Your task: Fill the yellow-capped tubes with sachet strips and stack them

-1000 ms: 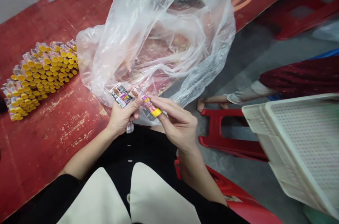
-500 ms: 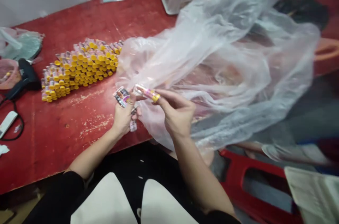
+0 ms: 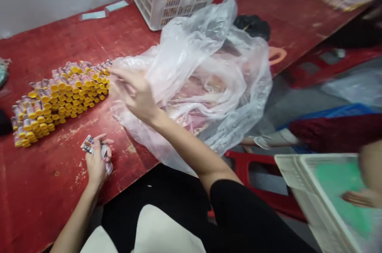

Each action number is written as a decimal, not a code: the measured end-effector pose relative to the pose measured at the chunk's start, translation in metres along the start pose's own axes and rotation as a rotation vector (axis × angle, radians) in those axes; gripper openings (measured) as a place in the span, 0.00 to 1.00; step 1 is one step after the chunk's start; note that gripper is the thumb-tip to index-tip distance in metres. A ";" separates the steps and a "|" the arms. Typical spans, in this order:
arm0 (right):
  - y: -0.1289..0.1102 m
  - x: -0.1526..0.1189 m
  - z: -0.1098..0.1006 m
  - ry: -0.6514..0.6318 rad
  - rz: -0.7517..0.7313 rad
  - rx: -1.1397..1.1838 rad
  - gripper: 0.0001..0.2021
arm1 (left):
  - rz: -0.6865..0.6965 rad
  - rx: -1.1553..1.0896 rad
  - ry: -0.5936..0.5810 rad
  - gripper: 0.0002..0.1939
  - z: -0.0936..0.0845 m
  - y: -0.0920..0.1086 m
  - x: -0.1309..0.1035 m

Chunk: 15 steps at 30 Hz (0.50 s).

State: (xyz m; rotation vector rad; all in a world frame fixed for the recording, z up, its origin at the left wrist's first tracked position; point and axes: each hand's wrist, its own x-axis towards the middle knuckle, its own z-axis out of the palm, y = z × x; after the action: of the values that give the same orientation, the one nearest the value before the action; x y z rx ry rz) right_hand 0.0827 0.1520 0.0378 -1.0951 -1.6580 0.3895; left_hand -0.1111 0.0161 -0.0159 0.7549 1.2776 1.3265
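Note:
My left hand (image 3: 98,159) is closed on printed wrappers (image 3: 88,144) above the red table (image 3: 26,181). My right hand (image 3: 135,93) reaches to the right end of a stacked pile of yellow-capped tubes (image 3: 64,97), over the edge of a clear plastic bag (image 3: 191,46). Its fingers are blurred, and whether they hold a tube cannot be made out. The tubes lie in layers with their yellow ends facing me.
A white crate (image 3: 179,4) of similar tubes stands at the back. A black bag (image 3: 253,26) and an orange handle (image 3: 277,55) lie beyond the plastic. At right are a red stool (image 3: 268,197), a pale crate (image 3: 310,189) and another person's hand.
My right hand has moved from beside my left hand to the pile's right end. The tube it held is no longer visible. My left hand still grips the wrappers. The view has shifted right.

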 end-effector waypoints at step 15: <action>0.111 0.027 -0.175 0.432 0.553 0.383 0.16 | -0.133 0.032 -0.368 0.23 0.168 -0.006 0.043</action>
State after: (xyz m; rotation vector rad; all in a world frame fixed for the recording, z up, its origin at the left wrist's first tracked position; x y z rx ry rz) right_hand 0.2883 0.1865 0.0419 -1.2258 -0.8414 0.7329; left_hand 0.0405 0.0991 0.0047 0.8748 1.0358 1.0071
